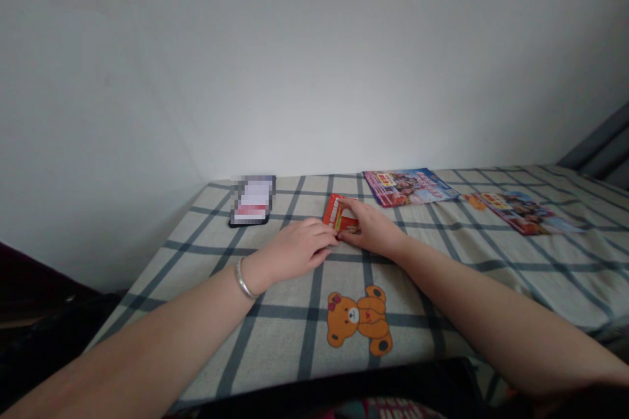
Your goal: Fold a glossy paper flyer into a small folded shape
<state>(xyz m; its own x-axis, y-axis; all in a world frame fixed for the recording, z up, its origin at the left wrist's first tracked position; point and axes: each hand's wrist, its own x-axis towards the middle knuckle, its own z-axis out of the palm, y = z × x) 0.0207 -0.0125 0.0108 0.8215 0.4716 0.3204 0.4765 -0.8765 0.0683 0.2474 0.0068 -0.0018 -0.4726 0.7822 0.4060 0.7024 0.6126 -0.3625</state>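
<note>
A small red and yellow folded leaflet (335, 211) lies on the checked cloth (275, 334) near the far middle. My right hand (369, 228) rests on its right part, fingers pressed down and pinching its edge. My left hand (295, 250), with a silver bracelet on the wrist, lies beside it, fingers curled, their tips touching the leaflet's near left corner. Most of the leaflet's lower half is hidden under my fingers.
A phone (252, 200) with a lit screen lies at the far left by the wall. Two colourful flyers, one (409, 186) and another (525, 212), lie at the far right. A bear print (360, 318) marks the cloth near the front edge. White walls close the back and left.
</note>
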